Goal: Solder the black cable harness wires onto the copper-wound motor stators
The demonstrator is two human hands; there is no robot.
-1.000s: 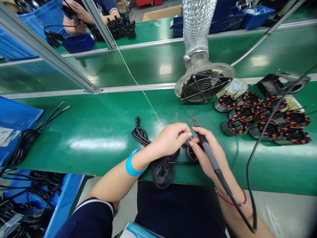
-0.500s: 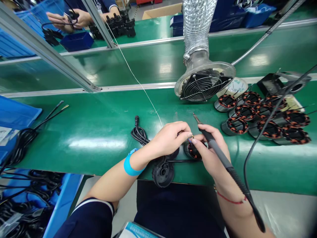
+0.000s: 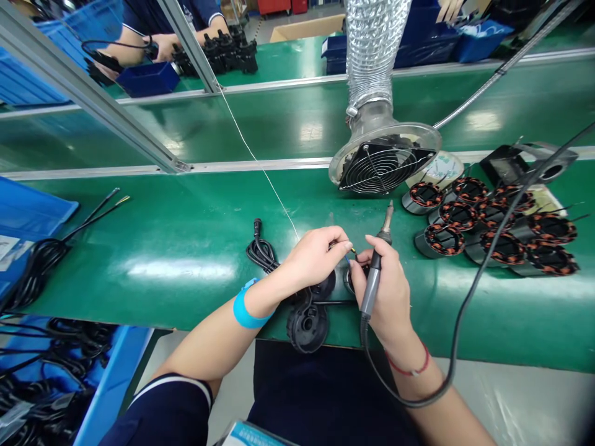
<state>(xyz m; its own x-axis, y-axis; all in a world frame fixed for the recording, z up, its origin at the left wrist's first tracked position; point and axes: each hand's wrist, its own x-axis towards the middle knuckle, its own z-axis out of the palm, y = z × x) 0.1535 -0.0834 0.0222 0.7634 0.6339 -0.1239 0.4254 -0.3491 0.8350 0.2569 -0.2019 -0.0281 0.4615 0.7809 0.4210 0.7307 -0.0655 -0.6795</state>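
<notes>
One green workbench (image 3: pixel 186 217) stretched across the scene, a person seated or standing at its near edge. Above it, a silver exhaust duct (image 3: pixel 375 56) ended in a clear hood with a black fan grille (image 3: pixel 383 170). Blue bins of black cable flanked the left side, while a cluster of copper-wound stators (image 3: pixel 444 240) stood to the right.

Near the bench's front edge, the left hand (image 3: pixel 316 263) was closed in a pinch, thumb against fingers, on thin wires (image 3: pixel 352 249), their ends showing just past the fingertips toward the right hand. The right hand (image 3: pixel 388 285) was wrapped around the soldering iron (image 3: pixel 372 282), thumb and fingers closed about its grey-and-black handle. The iron's metal tip pointed up and away from the person, beyond the grip and apart from the wires; its cord trailed below and looped past the wrist. The right thumb and a fingertip also met close beside the wires, though whether they pinched one could not be told.

Partly hidden behind the right hand was another stator (image 3: pixel 348 282). A coiled black cable (image 3: pixel 263 253) and a round black housing (image 3: pixel 307 327) lay by the left forearm. Thinnest of all, a pale strand (image 3: pixel 264 170) ran down toward the left hand.
</notes>
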